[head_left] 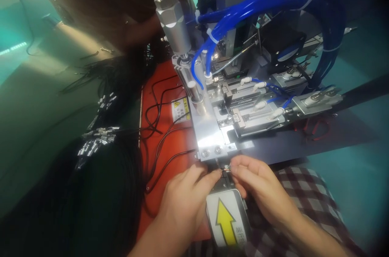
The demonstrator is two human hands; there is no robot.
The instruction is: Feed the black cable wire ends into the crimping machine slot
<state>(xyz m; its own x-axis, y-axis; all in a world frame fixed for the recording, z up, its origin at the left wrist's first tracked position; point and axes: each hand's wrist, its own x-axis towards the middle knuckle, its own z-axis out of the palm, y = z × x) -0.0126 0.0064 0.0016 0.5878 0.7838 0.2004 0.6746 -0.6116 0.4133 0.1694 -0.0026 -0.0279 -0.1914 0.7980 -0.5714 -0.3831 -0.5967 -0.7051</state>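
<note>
My left hand is at the front end of the machine, thumb and fingers closed around the end of a thin wire. From the right, my right hand pinches at the same small, shiny wire end, its fingertips nearly meeting those of the left. Just behind the fingertips is the front edge of the machine's metal plate. Below them a white label with a yellow arrow covers a block at the front of the track. Fine detail between the fingers is too small to tell.
Black cables lie across the orange base. A large bundle of black cables with silver tips is at left. Blue air hoses arch over pneumatic cylinders. Another person's arm shows dimly behind.
</note>
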